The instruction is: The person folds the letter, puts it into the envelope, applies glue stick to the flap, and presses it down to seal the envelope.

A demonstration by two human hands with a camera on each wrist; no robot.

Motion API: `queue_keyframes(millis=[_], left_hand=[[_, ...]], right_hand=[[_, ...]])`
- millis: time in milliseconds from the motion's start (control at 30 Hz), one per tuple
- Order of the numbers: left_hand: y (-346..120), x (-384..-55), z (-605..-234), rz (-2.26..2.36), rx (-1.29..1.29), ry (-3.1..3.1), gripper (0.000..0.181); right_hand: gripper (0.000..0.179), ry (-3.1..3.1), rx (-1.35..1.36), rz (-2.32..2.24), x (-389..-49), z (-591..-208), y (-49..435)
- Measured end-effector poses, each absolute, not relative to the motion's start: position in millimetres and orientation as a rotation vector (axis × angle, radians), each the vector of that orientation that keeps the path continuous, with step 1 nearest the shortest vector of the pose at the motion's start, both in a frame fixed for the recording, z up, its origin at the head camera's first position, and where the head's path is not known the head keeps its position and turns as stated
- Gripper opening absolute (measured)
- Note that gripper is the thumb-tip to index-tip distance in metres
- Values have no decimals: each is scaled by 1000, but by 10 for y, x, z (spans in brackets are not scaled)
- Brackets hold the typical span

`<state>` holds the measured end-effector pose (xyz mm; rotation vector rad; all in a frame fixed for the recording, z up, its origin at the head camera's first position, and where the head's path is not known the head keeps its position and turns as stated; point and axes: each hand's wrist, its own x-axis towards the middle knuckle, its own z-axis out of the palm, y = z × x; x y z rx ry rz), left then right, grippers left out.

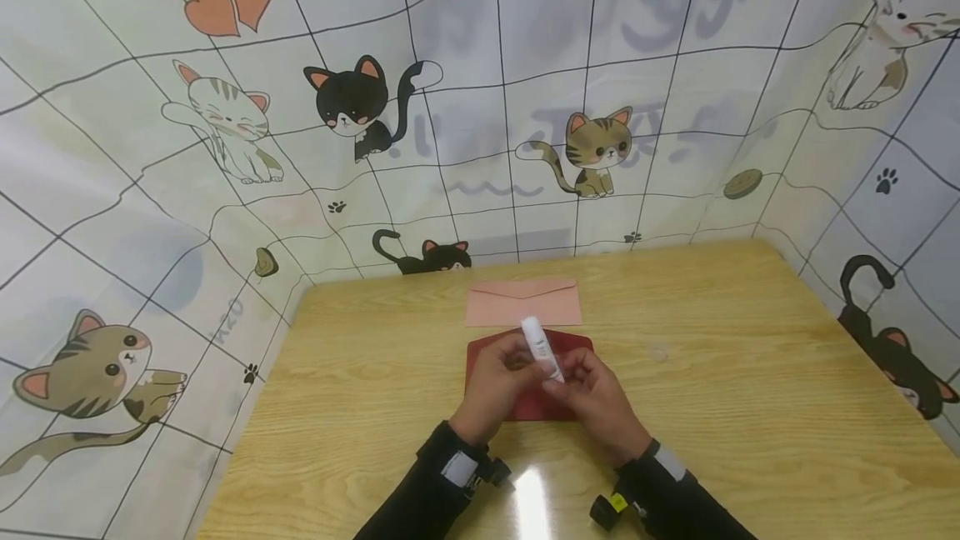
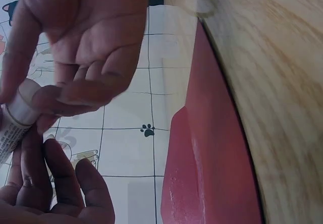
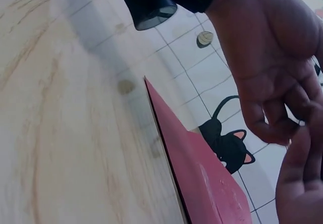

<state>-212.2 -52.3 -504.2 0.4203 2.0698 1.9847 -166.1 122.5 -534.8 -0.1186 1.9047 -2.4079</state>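
Note:
A white glue stick (image 1: 542,347) with small print on its side is tilted between both hands over the red envelope (image 1: 538,407). My left hand (image 1: 497,377) grips its body, thumb laid along it. At the lower end, my right hand (image 1: 596,394) pinches it with thumb and fingers. In the left wrist view, the plain white end of the glue stick (image 2: 28,97) shows at the right hand's fingertips (image 2: 48,100). The red envelope lies on the table under the hands, its flap (image 2: 179,173) raised. In the right wrist view, the glue stick is hidden.
Behind the red envelope, a pink envelope (image 1: 517,313) lies with its pointed flap facing up. To the right, a small clear round piece (image 1: 658,352) sits on the wooden table (image 1: 360,373). A cat-print cloth (image 1: 465,107) stands along the back and sides.

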Motion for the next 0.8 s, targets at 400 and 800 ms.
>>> queue_keyframes(millis=[400, 800], left_hand=[[-582, -2146, -4985, 1995, 500, 1969, 36], [-567, -2143, -4998, 1972, 457, 2073, 30]], right_hand=[[21, 1406, -383, -2457, -1647, -5349, 1260], [23, 1505, -338, -2519, -1641, -5368, 1271]])
